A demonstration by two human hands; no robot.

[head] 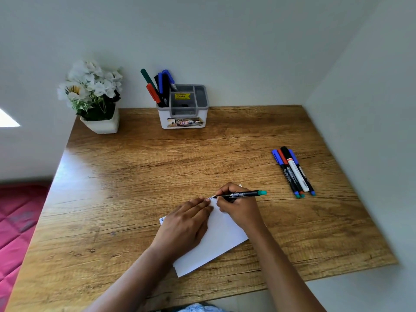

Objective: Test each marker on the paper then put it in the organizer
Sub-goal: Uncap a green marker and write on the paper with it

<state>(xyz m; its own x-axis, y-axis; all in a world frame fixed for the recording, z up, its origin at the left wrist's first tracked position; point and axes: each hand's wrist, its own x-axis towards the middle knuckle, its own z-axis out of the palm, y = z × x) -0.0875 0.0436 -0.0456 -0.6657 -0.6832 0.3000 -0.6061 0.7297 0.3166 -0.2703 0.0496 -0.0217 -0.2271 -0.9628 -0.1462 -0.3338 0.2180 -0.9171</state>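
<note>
My feed shows a person's two arms, cut off by the lower edge of the picture. The left hand (186,224) and left forearm (139,273) are bare right down to that edge, and so are the right hand (238,208) and right forearm (286,266). Between them, at the very bottom, I make out a patch of pale blue mottled cloth (198,308), like faded denim.
</note>
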